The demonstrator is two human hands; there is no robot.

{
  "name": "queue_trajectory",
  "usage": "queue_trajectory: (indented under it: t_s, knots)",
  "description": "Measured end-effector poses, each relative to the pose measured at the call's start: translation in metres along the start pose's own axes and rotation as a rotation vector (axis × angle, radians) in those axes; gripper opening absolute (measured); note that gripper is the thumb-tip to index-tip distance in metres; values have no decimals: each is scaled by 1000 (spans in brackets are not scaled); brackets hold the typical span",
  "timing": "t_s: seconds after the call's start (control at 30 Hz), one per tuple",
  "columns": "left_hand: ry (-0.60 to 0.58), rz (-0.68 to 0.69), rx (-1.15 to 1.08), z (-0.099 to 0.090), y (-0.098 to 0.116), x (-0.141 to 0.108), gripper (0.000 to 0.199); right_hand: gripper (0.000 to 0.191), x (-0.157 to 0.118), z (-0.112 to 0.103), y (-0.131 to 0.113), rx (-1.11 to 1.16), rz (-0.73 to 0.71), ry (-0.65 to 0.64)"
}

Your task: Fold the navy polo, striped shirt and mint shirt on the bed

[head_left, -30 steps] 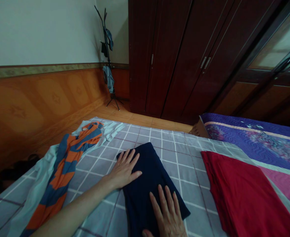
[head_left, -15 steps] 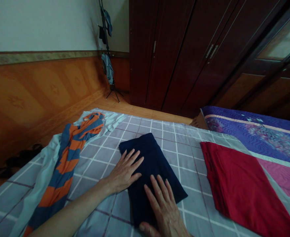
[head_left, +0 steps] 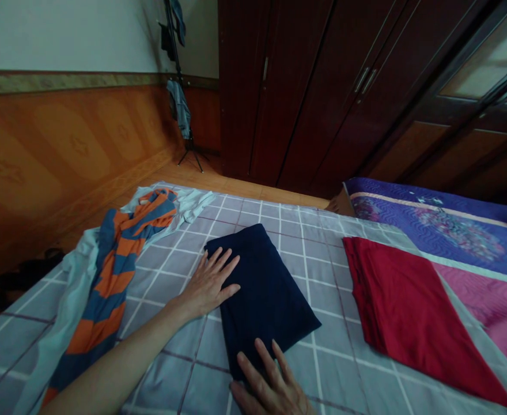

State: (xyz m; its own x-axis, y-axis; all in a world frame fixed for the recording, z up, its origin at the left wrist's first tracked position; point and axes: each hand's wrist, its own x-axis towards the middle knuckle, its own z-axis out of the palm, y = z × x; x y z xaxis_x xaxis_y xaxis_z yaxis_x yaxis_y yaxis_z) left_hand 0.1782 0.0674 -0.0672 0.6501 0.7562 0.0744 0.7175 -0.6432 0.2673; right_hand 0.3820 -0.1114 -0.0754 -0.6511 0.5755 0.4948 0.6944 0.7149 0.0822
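A folded navy-blue garment [head_left: 264, 288] lies flat on the grey checked bedsheet [head_left: 326, 276]; its exact kind does not show. My left hand [head_left: 210, 282] rests on its left edge, palm down with fingers spread. Over its near edge is my right hand [head_left: 273, 380], fingers apart and pointing away from me, partly cut off by the bottom of the view. Neither hand grips the cloth.
To the right lies a folded red cloth [head_left: 409, 311], beside a purple and pink floral mattress [head_left: 456, 230]. An orange and blue striped garment [head_left: 110, 288] lies over pale clothing [head_left: 74, 300] at left. Beyond stand a coat rack [head_left: 178, 75] and dark wardrobe [head_left: 296, 86].
My right hand has slid back toward me, from the middle of the navy garment to its near edge. My left hand stays on the left edge. The view has shifted slightly.
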Motion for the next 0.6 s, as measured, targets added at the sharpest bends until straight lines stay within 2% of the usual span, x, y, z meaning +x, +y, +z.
queue_trajectory:
  t_s: [0.07, 0.13, 0.23, 0.3, 0.47, 0.53, 0.6]
  knots:
    - [28, -5, -31, 0, -1, 1, 61, 37, 0, -4, 0, 69, 5, -26]
    - [94, -19, -83, -1, -5, 2, 57, 40, 2, -12, 2, 159, 39, -109]
    - [240, -40, -177, -2, -11, 2, 41, 42, 7, -25, 6, 214, 187, -193]
    - [287, -16, -237, -3, -15, 2, 32, 39, 11, -29, 8, 213, 255, -174]
    - [286, 49, -323, -3, -19, 2, 42, 31, 26, -24, 8, 264, 263, -105]
    - [294, 43, -331, -1, -20, 2, 39, 27, 32, -21, 10, 314, 286, -78]
    - [297, 36, -335, 0, -22, 2, 34, 21, 37, -18, 15, 410, 368, -33]
